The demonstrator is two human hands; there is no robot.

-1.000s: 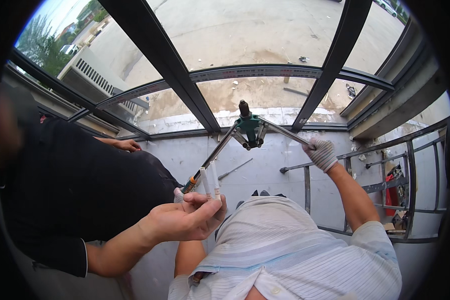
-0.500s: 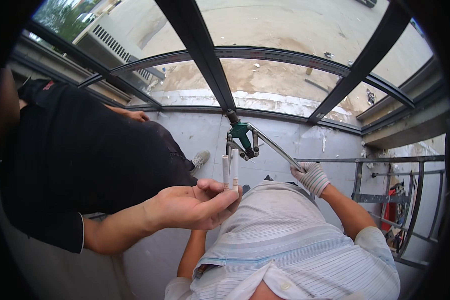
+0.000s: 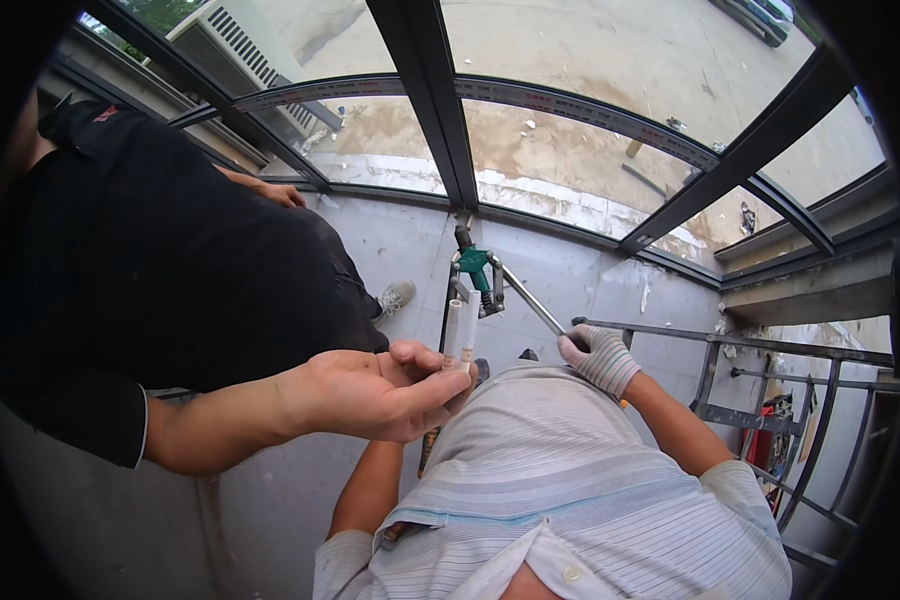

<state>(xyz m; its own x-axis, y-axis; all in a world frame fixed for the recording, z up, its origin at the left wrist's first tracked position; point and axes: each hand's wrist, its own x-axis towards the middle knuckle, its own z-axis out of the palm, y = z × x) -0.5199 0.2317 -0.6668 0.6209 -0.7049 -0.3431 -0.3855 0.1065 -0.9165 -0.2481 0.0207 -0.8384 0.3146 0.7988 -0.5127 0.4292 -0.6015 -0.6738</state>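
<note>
Over a grey concrete balcony floor (image 3: 390,240) behind dark metal window bars, the left hand (image 3: 370,392) has thumb and fingers clamped on two slim white plastic tubes (image 3: 460,335). The tubes stand upright, tips just below a co-worker's green-headed hand riveter (image 3: 473,265). The right hand is unseen.

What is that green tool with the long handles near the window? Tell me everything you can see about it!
The green tool is a hand tool with a green head, grey metal links beneath and a dark nose pointing up at the dark window frame. Two long thin metal handles spread downward from it. A co-worker's gloved hand grips the right handle; the left handle runs down behind the person's left hand, which holds two small white tubes in front of it.
</note>
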